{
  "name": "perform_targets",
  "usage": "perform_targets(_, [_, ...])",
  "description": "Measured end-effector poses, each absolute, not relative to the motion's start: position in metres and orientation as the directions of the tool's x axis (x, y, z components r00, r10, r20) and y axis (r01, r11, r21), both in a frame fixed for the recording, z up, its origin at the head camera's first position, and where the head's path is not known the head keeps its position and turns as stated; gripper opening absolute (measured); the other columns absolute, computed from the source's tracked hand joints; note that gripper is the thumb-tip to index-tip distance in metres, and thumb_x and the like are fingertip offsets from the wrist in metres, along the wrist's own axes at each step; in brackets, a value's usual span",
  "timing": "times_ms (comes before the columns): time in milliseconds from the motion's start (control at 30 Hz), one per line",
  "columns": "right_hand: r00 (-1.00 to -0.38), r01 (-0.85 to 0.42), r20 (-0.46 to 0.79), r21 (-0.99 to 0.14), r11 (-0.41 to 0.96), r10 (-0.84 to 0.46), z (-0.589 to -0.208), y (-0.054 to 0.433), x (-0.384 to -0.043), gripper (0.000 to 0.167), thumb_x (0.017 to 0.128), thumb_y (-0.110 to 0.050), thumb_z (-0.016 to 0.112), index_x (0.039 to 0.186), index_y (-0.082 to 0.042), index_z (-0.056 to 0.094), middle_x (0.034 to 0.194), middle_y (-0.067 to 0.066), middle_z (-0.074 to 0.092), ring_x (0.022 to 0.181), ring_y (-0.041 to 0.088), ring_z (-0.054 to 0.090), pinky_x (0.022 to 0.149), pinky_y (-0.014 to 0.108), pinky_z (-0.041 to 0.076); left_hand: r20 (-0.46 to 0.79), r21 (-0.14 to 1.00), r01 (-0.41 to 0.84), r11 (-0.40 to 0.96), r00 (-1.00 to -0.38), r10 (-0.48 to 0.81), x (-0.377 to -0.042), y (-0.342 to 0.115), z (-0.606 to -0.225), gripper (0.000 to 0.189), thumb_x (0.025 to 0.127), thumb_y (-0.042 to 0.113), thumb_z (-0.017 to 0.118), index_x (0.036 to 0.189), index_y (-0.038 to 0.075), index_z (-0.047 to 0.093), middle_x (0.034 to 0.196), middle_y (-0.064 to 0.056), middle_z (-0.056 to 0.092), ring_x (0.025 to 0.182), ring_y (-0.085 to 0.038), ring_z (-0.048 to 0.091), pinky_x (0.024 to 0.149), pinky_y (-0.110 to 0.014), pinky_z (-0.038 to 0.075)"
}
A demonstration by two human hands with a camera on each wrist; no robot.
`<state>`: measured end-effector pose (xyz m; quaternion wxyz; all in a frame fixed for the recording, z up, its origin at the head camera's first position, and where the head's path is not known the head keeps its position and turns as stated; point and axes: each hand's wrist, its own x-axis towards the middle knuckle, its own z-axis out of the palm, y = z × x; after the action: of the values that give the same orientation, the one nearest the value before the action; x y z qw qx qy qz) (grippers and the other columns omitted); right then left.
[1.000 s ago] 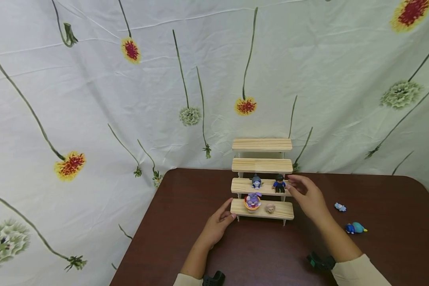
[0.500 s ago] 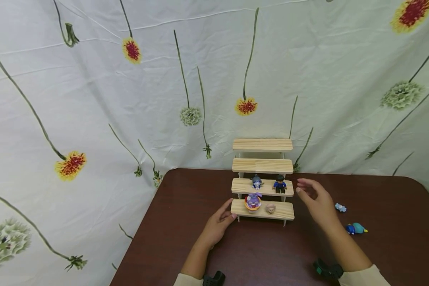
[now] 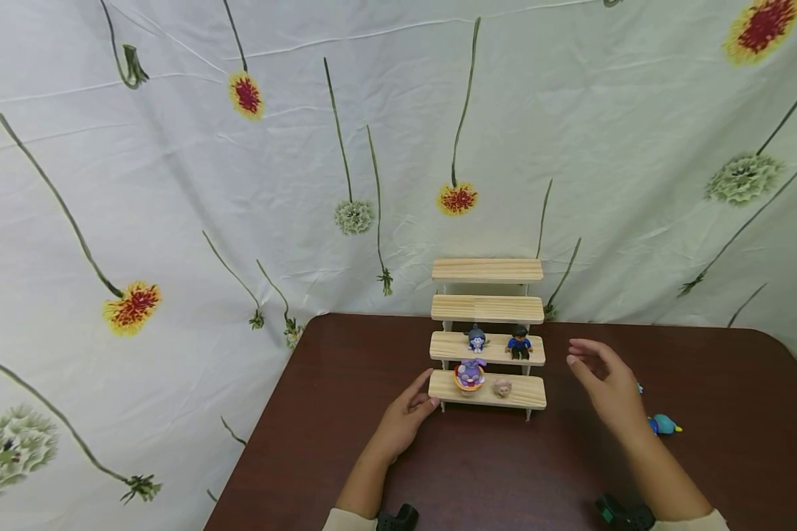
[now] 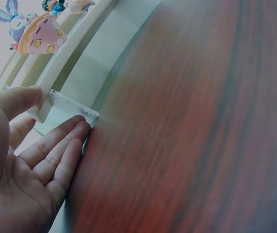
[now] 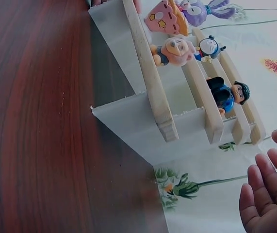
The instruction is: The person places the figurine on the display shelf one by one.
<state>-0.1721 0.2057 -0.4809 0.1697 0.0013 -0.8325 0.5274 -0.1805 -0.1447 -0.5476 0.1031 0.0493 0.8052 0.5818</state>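
Note:
A wooden stepped display stand (image 3: pixel 488 307) with white supports stands on the dark table. At its left end, my left hand (image 3: pixel 401 422) pinches the corner of the lowest step between thumb and index finger, other fingers extended below it. On that step are a purple rabbit figure (image 3: pixel 469 373) in an orange-rimmed cup and a small pinkish figure head (image 3: pixel 502 387). The step above bears a dark-capped blue figure (image 3: pixel 476 338) and a seated toy figure (image 3: pixel 519 344) in blue and black. My right hand (image 3: pixel 607 383) hovers right of the stand, fingers loosely bent, holding nothing.
Past my right forearm lie a blue and turquoise toy (image 3: pixel 665 424) and a small light-blue toy (image 3: pixel 640 388), mostly hidden by the hand. A floral cloth (image 3: pixel 292 155) hangs behind the dark brown table (image 3: pixel 491 464).
My right hand has withdrawn to the right from beside the seated blue and black figure, now partly covering the small light-blue toy. My left hand stays on the stand.

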Motion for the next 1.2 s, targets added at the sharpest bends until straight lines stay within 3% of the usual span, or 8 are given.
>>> perform_targets(167, [-0.942,-0.176,0.28,-0.881,0.438,0.184,-0.482,0.212,-0.166,0.035,0.101,-0.026,0.063,0.131,-0.008,0.063,0.11,-0.023,0.063,0.098,-0.012,0.056,0.083,0.01,0.041,-0.108,0.948,-0.04,0.316,-0.974,0.2,-0.18,-0.145,-0.547,0.061,0.099,0.043,0.064,0.155,0.038,0.041,0.118,-0.005,0.073,0.113,-0.016,0.066,0.102,-0.046,0.048])
perform_targets(400, [-0.943,-0.171,0.279,-0.873,0.458,0.18,-0.487,0.22,-0.161,0.035,0.102,-0.027,0.063,0.131,-0.007,0.063,0.111,-0.03,0.06,0.099,-0.015,0.055,0.084,0.006,0.04,-0.106,0.95,-0.039,0.309,-0.973,0.203,-0.18,-0.145,-0.548,0.061,0.099,0.043,0.064,0.155,0.038,0.04,0.12,-0.006,0.072,0.114,-0.017,0.066,0.103,-0.047,0.048])
perform_targets(700, [-0.93,-0.215,0.32,-0.872,0.44,0.178,-0.493,0.23,-0.155,0.033,0.099,-0.019,0.067,0.128,-0.003,0.064,0.11,-0.028,0.065,0.098,-0.015,0.057,0.083,0.004,0.042,-0.11,0.947,-0.043,0.318,-0.974,0.198,-0.181,-0.144,-0.547,0.06,0.099,0.044,0.064,0.154,0.04,0.041,0.117,-0.004,0.073,0.113,-0.016,0.066,0.1,-0.043,0.048])
perform_targets(1000, [-0.938,-0.183,0.302,-0.848,0.498,0.17,-0.5,0.242,-0.147,0.034,0.1,-0.023,0.065,0.129,-0.004,0.063,0.113,-0.019,0.066,0.099,-0.017,0.054,0.084,0.003,0.04,-0.107,0.944,-0.037,0.328,-0.974,0.198,-0.182,-0.144,-0.548,0.06,0.099,0.041,0.064,0.154,0.037,0.041,0.116,-0.005,0.073,0.11,-0.014,0.066,0.096,-0.037,0.048])
perform_targets(1200, [-0.944,-0.166,0.282,-0.852,0.496,0.17,-0.502,0.247,-0.14,0.036,0.101,-0.022,0.065,0.13,-0.002,0.062,0.111,-0.033,0.06,0.1,-0.016,0.053,0.085,0.002,0.04,-0.108,0.944,-0.038,0.329,-0.974,0.198,-0.182,-0.144,-0.547,0.06,0.099,0.041,0.064,0.154,0.038,0.041,0.115,-0.006,0.073,0.108,-0.014,0.066,0.094,-0.033,0.048])
